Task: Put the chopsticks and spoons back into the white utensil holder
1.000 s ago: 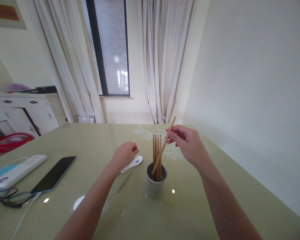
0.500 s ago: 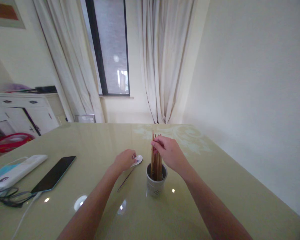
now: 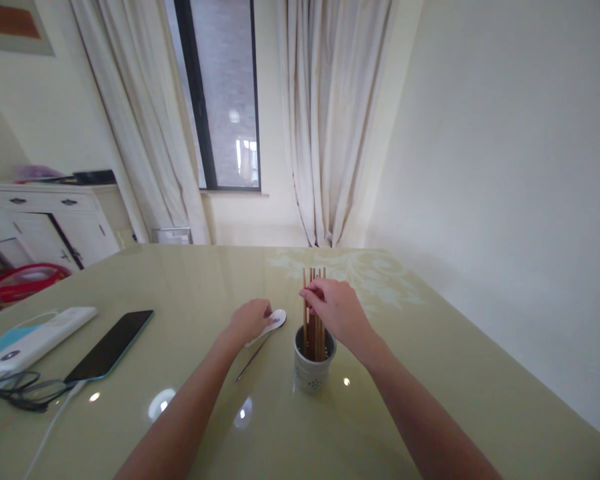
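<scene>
A white perforated cup stands on the green glass table and holds several brown wooden chopsticks upright. My right hand is above the cup, its fingers pinched round the chopsticks near their tops. My left hand rests to the left of the cup with curled fingers on the handle of a white ceramic spoon. A thin metal utensil lies on the table just below the spoon.
At the left lie a black phone, a white power bank with a cable, and black glasses. A white cabinet stands at the far left. Curtains and a window are behind; a wall runs along the right.
My right hand has brought the slanted chopstick down into the cup and now grips the upright bunch. My left hand has moved slightly onto the spoon's handle.
</scene>
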Demonstrator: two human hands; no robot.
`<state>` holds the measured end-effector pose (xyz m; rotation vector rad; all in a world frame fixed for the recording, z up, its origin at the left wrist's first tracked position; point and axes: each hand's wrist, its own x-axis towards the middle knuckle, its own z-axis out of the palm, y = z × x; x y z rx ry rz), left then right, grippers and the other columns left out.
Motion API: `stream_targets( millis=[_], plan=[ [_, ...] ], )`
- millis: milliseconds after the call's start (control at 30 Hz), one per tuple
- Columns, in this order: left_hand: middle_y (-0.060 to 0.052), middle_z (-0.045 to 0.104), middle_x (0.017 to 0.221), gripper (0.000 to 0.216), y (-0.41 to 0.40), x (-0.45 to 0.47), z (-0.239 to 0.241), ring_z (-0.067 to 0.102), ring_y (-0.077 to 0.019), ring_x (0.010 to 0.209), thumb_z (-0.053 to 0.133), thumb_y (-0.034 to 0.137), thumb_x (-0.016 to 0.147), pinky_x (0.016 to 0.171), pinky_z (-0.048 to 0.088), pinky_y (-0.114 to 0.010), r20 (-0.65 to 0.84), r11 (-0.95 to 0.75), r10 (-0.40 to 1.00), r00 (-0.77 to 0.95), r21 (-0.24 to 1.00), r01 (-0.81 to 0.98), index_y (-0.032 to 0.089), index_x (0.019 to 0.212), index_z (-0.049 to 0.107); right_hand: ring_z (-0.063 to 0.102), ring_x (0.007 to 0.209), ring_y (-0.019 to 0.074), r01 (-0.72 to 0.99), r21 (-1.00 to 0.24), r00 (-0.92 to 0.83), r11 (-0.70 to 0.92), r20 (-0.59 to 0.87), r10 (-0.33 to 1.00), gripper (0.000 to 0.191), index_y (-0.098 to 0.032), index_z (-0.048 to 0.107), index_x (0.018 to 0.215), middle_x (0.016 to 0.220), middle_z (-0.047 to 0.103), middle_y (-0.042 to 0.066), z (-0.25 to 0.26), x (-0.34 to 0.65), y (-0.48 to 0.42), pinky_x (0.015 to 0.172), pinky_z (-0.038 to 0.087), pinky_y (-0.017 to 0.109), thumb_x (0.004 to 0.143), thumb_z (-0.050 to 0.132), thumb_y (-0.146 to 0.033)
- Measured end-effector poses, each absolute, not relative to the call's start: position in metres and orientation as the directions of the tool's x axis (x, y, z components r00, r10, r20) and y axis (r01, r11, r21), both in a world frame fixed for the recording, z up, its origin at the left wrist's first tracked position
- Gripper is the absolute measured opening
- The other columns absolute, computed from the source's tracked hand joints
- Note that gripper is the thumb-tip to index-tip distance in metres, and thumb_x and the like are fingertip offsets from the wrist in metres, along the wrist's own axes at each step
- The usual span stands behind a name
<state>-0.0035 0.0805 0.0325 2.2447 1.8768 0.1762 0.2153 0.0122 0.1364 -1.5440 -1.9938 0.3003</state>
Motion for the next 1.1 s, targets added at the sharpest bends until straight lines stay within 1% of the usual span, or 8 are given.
stream_targets(
  millis=[167,367,533,733,800,900,1000,1100],
  plan=[
    [-0.008,0.079,0.110,0.015,0.080,-0.003,0.037,0.072,-0.0239,0.102,0.067,0.033,0.093,0.081,0.048,-0.029,-0.042,-0.170,0.981,0.190,0.292,0.941,0.022,0.101,0.073,0.073,0.078,0.0198,0.881,-0.405,-0.120,0.244,0.309,0.944,0.020,-0.022,0.078,0.087,0.085,0.081,0.005,0.138,0.213,0.010,0.070,0.044,0.029,0.099,0.069,-0.036],
    [-0.007,0.080,0.110,0.016,0.075,-0.001,0.042,0.073,-0.0246,0.103,0.066,0.025,0.092,0.082,0.049,-0.030,-0.025,-0.178,0.981,0.194,0.293,0.939,0.024,0.107,0.073,0.073,0.080,0.0223,0.927,-0.327,-0.077,0.184,0.312,0.947,0.021,-0.024,0.079,0.087,0.088,0.081,0.006,0.138,0.215,0.009,0.067,0.040,0.031,0.098,0.069,-0.039],
    [-0.006,0.080,0.108,0.016,0.073,0.001,0.045,0.074,-0.0253,0.101,0.063,0.025,0.094,0.081,0.050,-0.031,-0.009,-0.167,0.984,0.177,0.281,0.945,0.025,0.106,0.073,0.072,0.078,0.0214,0.934,-0.317,-0.064,0.166,0.309,0.949,0.019,-0.025,0.077,0.085,0.085,0.080,0.005,0.139,0.215,0.009,0.068,0.040,0.030,0.096,0.071,-0.039],
    [-0.010,0.080,0.111,0.013,0.077,0.000,0.045,0.073,-0.0256,0.105,0.063,0.024,0.093,0.085,0.049,-0.032,0.063,-0.189,0.982,0.178,0.292,0.938,0.021,0.099,0.074,0.071,0.074,0.0204,0.921,-0.337,-0.076,0.195,0.336,0.939,0.020,-0.024,0.076,0.081,0.081,0.079,0.004,0.143,0.216,0.007,0.065,0.038,0.029,0.096,0.072,-0.037],
    [-0.010,0.080,0.104,0.013,0.078,-0.003,0.051,0.073,-0.0250,0.097,0.063,0.025,0.093,0.082,0.050,-0.032,0.094,-0.203,0.979,0.182,0.353,0.913,0.020,0.096,0.075,0.070,0.072,0.0198,0.906,-0.358,-0.086,0.227,0.370,0.925,0.023,-0.023,0.075,0.079,0.079,0.079,0.004,0.146,0.218,0.006,0.065,0.038,0.029,0.097,0.072,-0.037],
    [-0.009,0.080,0.091,0.020,0.074,-0.005,0.076,0.072,-0.0228,0.083,0.064,0.034,0.093,0.074,0.050,-0.031,0.181,-0.275,0.961,0.209,0.540,0.796,0.018,0.089,0.075,0.068,0.068,0.0185,0.842,-0.435,-0.102,0.319,0.452,0.886,0.026,-0.021,0.073,0.079,0.076,0.078,0.003,0.149,0.220,0.004,0.064,0.040,0.029,0.099,0.071,-0.038],
    [-0.006,0.079,0.086,0.031,0.054,0.002,0.110,0.070,-0.0198,0.076,0.068,0.048,0.091,0.067,0.051,-0.029,0.317,-0.404,0.914,0.252,0.748,0.526,0.018,0.090,0.076,0.070,0.069,0.0169,0.691,-0.565,-0.123,0.451,0.524,0.843,0.020,-0.021,0.075,0.093,0.080,0.078,0.001,0.152,0.219,-0.001,0.066,0.045,0.027,0.097,0.073,-0.041],
    [-0.004,0.078,0.085,0.033,0.027,0.016,0.140,0.068,-0.0163,0.073,0.072,0.050,0.089,0.064,0.051,-0.026,0.434,-0.496,0.864,0.254,0.820,0.285,0.018,0.091,0.075,0.070,0.070,0.0154,0.577,-0.619,-0.158,0.533,0.556,0.816,0.017,-0.022,0.076,0.100,0.083,0.078,0.000,0.159,0.219,-0.009,0.067,0.047,0.025,0.097,0.072,-0.038]
  ],
)
